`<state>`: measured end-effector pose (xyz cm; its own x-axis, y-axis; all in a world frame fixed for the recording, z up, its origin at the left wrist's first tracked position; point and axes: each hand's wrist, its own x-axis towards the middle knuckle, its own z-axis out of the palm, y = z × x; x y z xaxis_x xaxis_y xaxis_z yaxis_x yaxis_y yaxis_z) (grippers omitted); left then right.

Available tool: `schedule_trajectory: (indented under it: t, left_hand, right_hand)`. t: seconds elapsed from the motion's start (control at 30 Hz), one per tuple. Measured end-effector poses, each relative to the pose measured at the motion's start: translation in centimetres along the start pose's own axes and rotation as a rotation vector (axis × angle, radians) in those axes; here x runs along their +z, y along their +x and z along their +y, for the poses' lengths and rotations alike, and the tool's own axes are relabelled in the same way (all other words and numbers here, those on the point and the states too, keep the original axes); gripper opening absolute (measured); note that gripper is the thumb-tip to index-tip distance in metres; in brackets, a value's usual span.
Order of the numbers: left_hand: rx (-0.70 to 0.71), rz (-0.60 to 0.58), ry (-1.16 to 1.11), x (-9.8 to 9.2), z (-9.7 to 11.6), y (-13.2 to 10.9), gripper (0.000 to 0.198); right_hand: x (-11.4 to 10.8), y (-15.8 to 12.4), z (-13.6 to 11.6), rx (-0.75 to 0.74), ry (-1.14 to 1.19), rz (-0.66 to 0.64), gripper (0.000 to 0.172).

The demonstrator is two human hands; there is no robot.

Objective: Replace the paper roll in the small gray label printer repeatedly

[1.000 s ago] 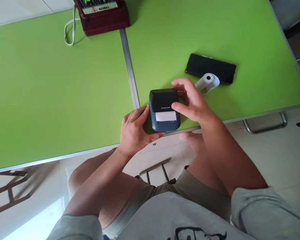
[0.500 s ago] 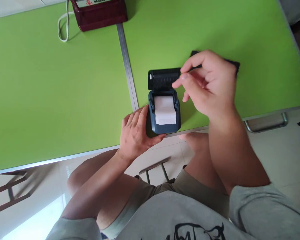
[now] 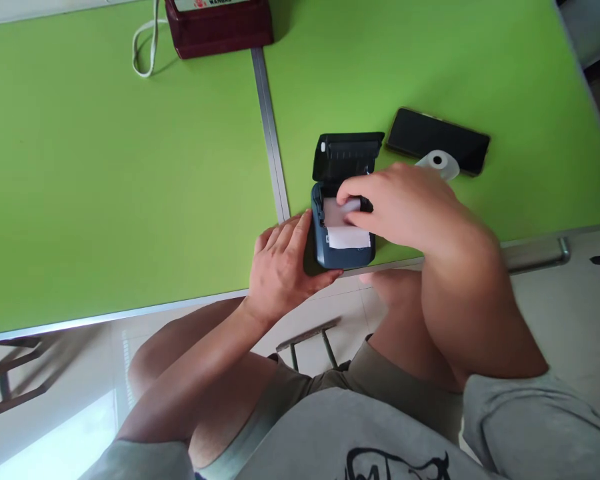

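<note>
**Small printer open near the front edge, both hands on it**

Far left: bare green surface (image 3: 105, 187), with a white cord (image 3: 145, 47) looped at the far side beside a dark red box (image 3: 220, 30). A metal seam (image 3: 270, 133) running front to back between two green panels.

Centre: left hand (image 3: 280, 267) cupped against the left side of the printer (image 3: 345, 250), fingers spread along its wall, thumb under the front corner; grip loosely wrapped, steadying the body, not closed tight. Printer sitting just at the front edge of the surface, right of the seam, lid (image 3: 347, 153) swung up and back. White paper roll (image 3: 347, 227) lying in the open compartment, its loose end draped over the front.

Right of centre: right hand (image 3: 405, 207) reaching in from the right, fingertips pinched on the paper roll inside the compartment; grip narrow, thumb hidden beneath the hand.

Further right: a second paper roll (image 3: 437, 163) partly hidden behind the right hand, touching or just beside a black phone (image 3: 437, 140) lying flat.
</note>
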<state>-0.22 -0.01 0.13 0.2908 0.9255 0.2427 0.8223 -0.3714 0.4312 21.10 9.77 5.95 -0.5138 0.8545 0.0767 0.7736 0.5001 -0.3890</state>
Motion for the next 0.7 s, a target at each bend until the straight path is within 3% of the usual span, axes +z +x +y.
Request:
schedule_trajectory:
  t: [0.17,0.27,0.37,0.43,0.5,0.6,0.7]
  left_hand:
    - [0.005,-0.003,0.008,-0.1,0.0,0.0,0.097]
    - [0.007,-0.010,0.005,-0.2,0.0,0.1,0.101]
    - [-0.003,-0.033,0.001,-0.2,0.0,0.0,0.102]
    - [-0.004,-0.036,0.005,-0.2,-0.1,0.0,0.100]
    - [0.014,-0.024,0.014,-0.1,-0.1,0.0,0.100]
    - [0.053,0.009,0.040,0.0,-0.2,0.0,0.098]
    - [0.073,0.029,0.072,0.1,-0.2,0.1,0.097]
  right_hand:
    - [-1.0,0.5,-0.6,0.092,-0.002,-0.127,0.020]
    - [-2.0,0.1,-0.4,0.086,0.206,-0.099,0.025]
    - [-2.1,-1.2,0.7,0.080,0.636,0.054,0.035]
    - [-1.2,-2.3,1.6,0.156,0.934,0.327,0.042]
    - [0.3,-3.2,2.4,0.266,1.104,0.369,0.045]
    - [2.8,-4.1,3.1,0.307,1.107,0.460,0.038]
    - [4.7,-4.2,3.3,0.215,0.839,0.627,0.025]
